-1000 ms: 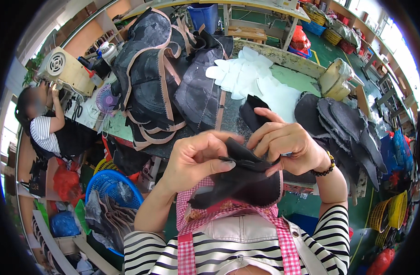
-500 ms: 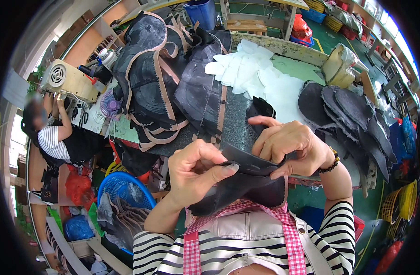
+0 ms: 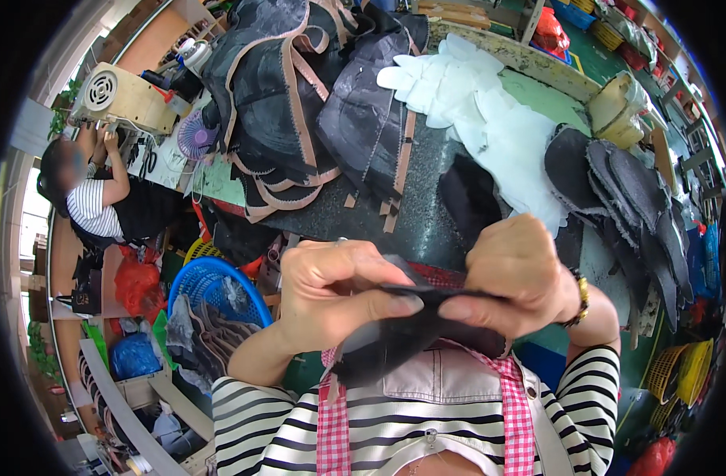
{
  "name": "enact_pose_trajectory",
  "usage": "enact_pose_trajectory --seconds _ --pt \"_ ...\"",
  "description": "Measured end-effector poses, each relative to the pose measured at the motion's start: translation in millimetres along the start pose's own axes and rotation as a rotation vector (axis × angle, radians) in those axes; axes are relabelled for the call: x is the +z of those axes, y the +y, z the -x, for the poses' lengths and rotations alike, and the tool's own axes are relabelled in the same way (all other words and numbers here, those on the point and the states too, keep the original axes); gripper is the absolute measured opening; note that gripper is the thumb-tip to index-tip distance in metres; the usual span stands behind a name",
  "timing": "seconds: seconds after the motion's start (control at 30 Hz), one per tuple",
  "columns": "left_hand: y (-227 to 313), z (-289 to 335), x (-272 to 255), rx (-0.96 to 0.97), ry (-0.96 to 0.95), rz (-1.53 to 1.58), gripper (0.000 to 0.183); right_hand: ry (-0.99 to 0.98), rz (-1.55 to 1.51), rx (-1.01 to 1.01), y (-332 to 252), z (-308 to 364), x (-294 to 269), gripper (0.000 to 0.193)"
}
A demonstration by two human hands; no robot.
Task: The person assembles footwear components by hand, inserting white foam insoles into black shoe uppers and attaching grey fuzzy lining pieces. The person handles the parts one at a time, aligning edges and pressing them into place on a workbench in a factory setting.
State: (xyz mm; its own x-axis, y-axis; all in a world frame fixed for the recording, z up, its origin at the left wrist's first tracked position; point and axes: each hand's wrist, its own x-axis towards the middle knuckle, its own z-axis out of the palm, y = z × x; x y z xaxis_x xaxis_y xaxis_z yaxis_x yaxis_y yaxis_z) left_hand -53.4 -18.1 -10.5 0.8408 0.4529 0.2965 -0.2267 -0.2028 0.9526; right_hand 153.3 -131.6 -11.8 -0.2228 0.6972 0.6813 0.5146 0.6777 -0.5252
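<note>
Before my chest, a dark, smooth piece that looks like leather (image 3: 383, 349) is pinched between both my hands, its lower part hanging down toward the apron. My left hand (image 3: 339, 293) presses the upper edge between thumb and bent fingers. Close beside that thumb, the right thumb lies on the same edge, and my right hand (image 3: 513, 278) is closed with its fingers curled under, partly hidden. Beyond the right hand, a loose black piece (image 3: 470, 198) lies on the worktable (image 3: 414, 210). A pile of black pieces with tan zigzag-edged strips (image 3: 268, 111) rises at the far left.
White curved sheets (image 3: 474, 111) overlap at the table's back. Dark fuzzy-edged pieces (image 3: 628, 186) are stacked to the right. A blue basket (image 3: 260, 293) stands low at left. Beyond a purple fan (image 3: 195, 139), another person (image 3: 93, 186) works at a cream machine (image 3: 129, 99).
The held piece's raised upper flap is now folded down, and my thumbs have come closer together along its edge. My right hand has turned into a fist-like grip. The view has shifted slightly.
</note>
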Motion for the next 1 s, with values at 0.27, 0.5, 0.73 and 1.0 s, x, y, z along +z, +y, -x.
enact_pose_trajectory --seconds 0.27,0.5,0.73,1.0 --pt "-17 -19 -18 -0.158 0.179 0.242 0.010 -0.173 0.029 0.178 29 0 -35 0.041" --pt "-11 -60 -44 -0.042 0.014 0.272 0.060 -0.313 0.033 0.348 28 -32 -66 0.052" --pt "-31 -45 -54 0.144 -0.061 -0.498 0.036 -0.353 0.019 0.535 29 -44 -85 0.032" --pt "-61 -61 -33 0.954 -0.244 -1.385 0.027 -0.423 0.897 -0.128 66 12 -61 0.018"
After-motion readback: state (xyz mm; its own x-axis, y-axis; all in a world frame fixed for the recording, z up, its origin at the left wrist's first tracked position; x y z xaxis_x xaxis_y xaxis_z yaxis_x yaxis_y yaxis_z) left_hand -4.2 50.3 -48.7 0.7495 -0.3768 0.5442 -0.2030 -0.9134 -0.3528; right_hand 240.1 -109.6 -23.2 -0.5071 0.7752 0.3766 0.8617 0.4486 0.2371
